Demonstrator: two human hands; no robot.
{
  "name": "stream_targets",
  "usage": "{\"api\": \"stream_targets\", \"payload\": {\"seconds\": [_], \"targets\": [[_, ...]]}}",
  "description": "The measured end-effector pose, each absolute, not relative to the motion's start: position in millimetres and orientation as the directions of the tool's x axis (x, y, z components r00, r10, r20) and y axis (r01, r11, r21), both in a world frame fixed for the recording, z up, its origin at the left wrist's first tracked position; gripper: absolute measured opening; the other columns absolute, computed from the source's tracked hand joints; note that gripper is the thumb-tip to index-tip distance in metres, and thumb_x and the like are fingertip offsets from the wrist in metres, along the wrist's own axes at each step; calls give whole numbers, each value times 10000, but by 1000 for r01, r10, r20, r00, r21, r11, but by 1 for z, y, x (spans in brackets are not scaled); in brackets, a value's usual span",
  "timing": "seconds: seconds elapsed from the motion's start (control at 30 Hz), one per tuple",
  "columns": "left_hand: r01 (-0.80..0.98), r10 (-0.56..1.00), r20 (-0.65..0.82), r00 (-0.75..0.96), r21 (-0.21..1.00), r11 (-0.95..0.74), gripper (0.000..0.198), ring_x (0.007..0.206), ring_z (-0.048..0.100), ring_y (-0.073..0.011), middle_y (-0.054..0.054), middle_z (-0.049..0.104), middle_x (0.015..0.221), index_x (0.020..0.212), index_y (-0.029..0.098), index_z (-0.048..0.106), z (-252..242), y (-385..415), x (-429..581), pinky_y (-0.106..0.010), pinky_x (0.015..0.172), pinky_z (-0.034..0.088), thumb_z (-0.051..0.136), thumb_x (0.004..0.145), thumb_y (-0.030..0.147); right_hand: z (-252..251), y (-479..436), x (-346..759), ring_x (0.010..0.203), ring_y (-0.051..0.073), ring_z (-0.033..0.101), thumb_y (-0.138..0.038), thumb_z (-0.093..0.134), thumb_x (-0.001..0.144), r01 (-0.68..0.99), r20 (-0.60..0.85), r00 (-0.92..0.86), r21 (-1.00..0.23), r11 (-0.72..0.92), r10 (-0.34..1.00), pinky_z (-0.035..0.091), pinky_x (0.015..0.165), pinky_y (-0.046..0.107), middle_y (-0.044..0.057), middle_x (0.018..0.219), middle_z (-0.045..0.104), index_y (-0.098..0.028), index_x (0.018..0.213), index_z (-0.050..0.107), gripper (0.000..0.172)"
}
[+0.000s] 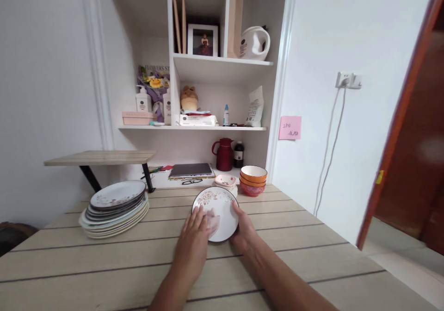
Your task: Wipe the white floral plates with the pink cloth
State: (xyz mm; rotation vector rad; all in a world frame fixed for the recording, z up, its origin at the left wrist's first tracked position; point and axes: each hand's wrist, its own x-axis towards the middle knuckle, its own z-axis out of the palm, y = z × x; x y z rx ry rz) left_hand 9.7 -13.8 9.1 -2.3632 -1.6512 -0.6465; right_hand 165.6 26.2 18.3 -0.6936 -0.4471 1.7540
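Note:
A round white plate with a dark rim and brown flower print is tilted up towards me above the wooden table. My right hand grips its right edge, thumb on the face and fingers behind. My left hand lies with fingers stretched out over the lower left of the plate's face, touching or very near it; a reflection of the hand shows in the glaze. To the left, a stack of several plates stands on the table, a flower-printed one on top.
Behind the plate are small pink-white dishes and stacked orange and red bowls. A dark red jug, a dark bottle, a laptop and glasses lie further back. A wooden stand rises behind the plate stack.

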Motion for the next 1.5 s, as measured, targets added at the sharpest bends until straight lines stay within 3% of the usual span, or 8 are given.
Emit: {"api": "stream_targets", "payload": {"seconds": [0.17, 0.4, 0.57, 0.7, 0.87, 1.03, 1.3, 1.5], "targets": [[977, 907, 396, 141, 90, -192, 542, 1453, 249, -285, -177, 244, 1569, 1454, 66, 385, 6, -13, 5, -461, 1156, 290, 394, 931, 205, 18, 14, 148, 937, 265, 712, -455, 585, 856, -680, -265, -203, -655, -330, 943, 521, 905, 389, 135, 980, 762, -90, 1242, 602, 532], [985, 879, 474, 47, 123, -120, 603, 1442, 272, -305, -87, 302, 1576, 1467, 285, 372, 8, -13, 1, -612, 1124, 232, 556, 894, 309, 15, 14, 143, 942, 262, 714, -430, 600, 857, -704, -276, -195, -628, -330, 941, 532, 894, 398, 124, 982, 764, -128, 1280, 579, 520], [980, 801, 598, -5, 163, -116, 673, 1396, 328, -344, -144, 372, 1523, 1426, 272, 438, 15, -14, -8, -595, 1086, 291, 682, 810, 389, 22, 15, 148, 873, 267, 726, -401, 542, 894, -742, -302, -178, -584, -329, 937, 540, 873, 425, 121, 953, 766, -126, 1302, 557, 492], [981, 737, 674, -40, 165, -98, 584, 1263, 466, -333, -149, 468, 1405, 1315, 274, 566, 31, -25, -5, -490, 999, 407, 732, 768, 395, 23, 17, 150, 858, 273, 726, -413, 542, 892, -758, -307, -176, -564, -328, 935, 537, 869, 431, 116, 949, 766, -124, 1310, 548, 509], [968, 850, 524, 44, 188, -166, 571, 1072, 593, -249, -98, 571, 1221, 1302, 245, 566, 34, -32, 11, -337, 863, 493, 740, 769, 353, 22, 16, 150, 857, 279, 723, -440, 536, 892, -749, -279, -141, -598, -287, 950, 535, 860, 424, 127, 911, 767, -97, 1297, 555, 532], [958, 937, 343, -61, 284, -42, 346, 937, 664, -215, -83, 566, 1182, 1249, 252, 587, 25, -26, 9, -290, 701, 502, 543, 907, 267, 21, 14, 146, 888, 258, 719, -406, 639, 835, -691, -248, -29, -695, -199, 968, 540, 840, 385, 101, 969, 768, -142, 1303, 551, 544], [924, 785, 580, -219, 382, -25, 332, 1012, 636, -223, -124, 523, 1230, 1241, 181, 565, 27, -20, -11, -306, 787, 511, 484, 937, 287, 24, -12, 128, 900, 243, 712, -495, 664, 799, -581, -216, -167, -767, -273, 962, 539, 786, 348, 107, 1067, 749, -161, 1246, 590, 563], [928, 663, 748, 26, 228, -293, 346, 1100, 583, -245, -103, 584, 1201, 1245, 211, 582, 22, -14, -7, -382, 909, 494, 526, 906, 245, 21, -18, 117, 874, 232, 713, -454, 628, 835, -605, -178, -276, -731, -315, 944, 527, 809, 329, 116, 987, 762, -117, 1181, 634, 483]]}}
